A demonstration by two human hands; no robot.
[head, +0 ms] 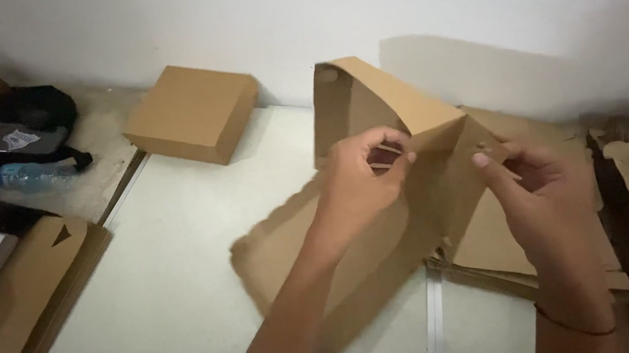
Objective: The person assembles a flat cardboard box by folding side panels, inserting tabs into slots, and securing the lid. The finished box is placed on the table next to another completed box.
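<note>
Left hand [363,178]: fingers pinch a folded flap of the cardboard blank [381,192], near its middle.
Right hand [539,191]: fingertips grasp the right corner edge of the same blank.
Cardboard blank: one, brown, half folded, held above the worktop [169,301]; one panel stands up toward the wall, the long axis runs from low left to upper right.
Flat blanks [502,249]: a pile under the right hand, number cannot be told.
Finished box [193,113]: one, closed, at the wall.
Water bottle [27,175]: one, lying at far left.

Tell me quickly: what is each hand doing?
Left hand: closed, pinching the cardboard box blank.
Right hand: fingers gripping the same blank's flap.
</note>
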